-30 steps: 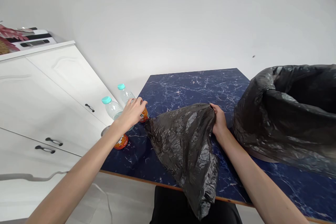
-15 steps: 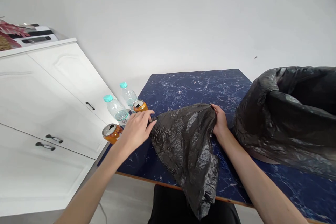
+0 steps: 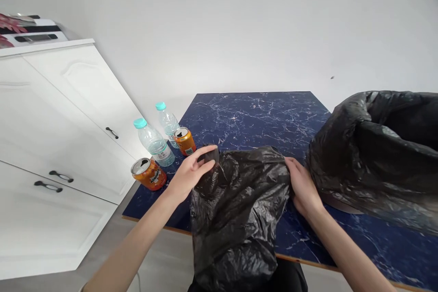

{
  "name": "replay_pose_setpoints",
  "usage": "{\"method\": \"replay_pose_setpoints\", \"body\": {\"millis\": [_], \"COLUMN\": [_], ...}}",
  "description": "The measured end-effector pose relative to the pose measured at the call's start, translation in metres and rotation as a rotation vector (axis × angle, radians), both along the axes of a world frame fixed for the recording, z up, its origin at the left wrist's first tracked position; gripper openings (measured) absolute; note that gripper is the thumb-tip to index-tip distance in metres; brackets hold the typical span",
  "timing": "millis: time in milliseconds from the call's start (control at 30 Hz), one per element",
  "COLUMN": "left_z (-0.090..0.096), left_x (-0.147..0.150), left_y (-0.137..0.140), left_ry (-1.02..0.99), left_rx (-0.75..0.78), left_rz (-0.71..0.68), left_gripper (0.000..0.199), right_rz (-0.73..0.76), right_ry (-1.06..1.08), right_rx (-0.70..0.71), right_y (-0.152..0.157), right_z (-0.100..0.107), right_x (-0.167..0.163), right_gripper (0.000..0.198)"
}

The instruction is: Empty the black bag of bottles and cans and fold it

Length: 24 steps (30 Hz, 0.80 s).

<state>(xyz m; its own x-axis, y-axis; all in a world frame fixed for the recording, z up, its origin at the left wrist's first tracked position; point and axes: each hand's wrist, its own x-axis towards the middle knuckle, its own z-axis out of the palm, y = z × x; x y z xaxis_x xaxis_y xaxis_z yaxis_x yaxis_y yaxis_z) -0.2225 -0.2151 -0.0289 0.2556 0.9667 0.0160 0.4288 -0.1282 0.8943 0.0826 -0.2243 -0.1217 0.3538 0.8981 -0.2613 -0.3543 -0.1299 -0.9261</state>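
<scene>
A person's two bare hands hold a black plastic bag [image 3: 239, 219] at the near edge of a dark blue marbled surface [image 3: 260, 114], and its lower part hangs over that edge onto the person's lap [image 3: 290, 276]. The left hand [image 3: 193, 171] pinches the bag's upper left corner between thumb and fingers; the right hand [image 3: 303, 187] grips its right edge, with some fingertips hidden behind the plastic. A light brown strip runs along the surface's front edge. Beyond the bag, blue top stretches back to a pale wall [image 3: 239, 32], giving the hands open room ahead. Room is tighter to the right, where a container [image 3: 342, 204] draped in a second black bag [image 3: 359, 169] stands near the right hand and runs out of view. Along the left side, beside a white cabinet [image 3: 68, 123] with three dark handles in view, are two orange cans [image 3: 153, 178] and two clear bottles [image 3: 155, 143] with turquoise caps, all upright. One can is near the front left corner; the other is just beyond the left hand, next to the farther bottle. The nearer can carries slanted lettering too small to read surely; each bottle has a white label with dark characters, likewise illegible.
</scene>
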Motion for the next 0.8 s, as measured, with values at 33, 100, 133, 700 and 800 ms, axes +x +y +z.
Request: {"method": "replay_pose_setpoints", "body": {"millis": [33,100,133,700,800], "left_z": [0.006,0.015,0.018,0.001,-0.023], "left_x": [0.001,0.0,-0.001,0.018,0.006], "left_y": [0.001,0.003,0.005,-0.08,-0.084], "left_ry": [-0.027,-0.037,-0.028,0.744,0.789], "left_rx": [-0.007,0.01,0.037,0.583,0.386], "left_rz": [0.013,0.073,0.117,-0.313,-0.419], "left_gripper": [0.049,0.052,0.052,0.064,0.083], "right_rz": [-0.009,-0.038,-0.063,0.049,0.124], "right_ry": [-0.045,-0.232,-0.346,-0.837,-0.951], "right_rx": [0.0,0.03,0.048,0.136,0.212], "right_y": [-0.014,-0.04,-0.052,-0.13,-0.145], "right_z": [0.001,0.003,0.003,0.027,0.049], "right_x": [0.004,0.013,0.017,0.019,0.004], "right_gripper": [0.019,0.028,0.033,0.048,0.03]}}
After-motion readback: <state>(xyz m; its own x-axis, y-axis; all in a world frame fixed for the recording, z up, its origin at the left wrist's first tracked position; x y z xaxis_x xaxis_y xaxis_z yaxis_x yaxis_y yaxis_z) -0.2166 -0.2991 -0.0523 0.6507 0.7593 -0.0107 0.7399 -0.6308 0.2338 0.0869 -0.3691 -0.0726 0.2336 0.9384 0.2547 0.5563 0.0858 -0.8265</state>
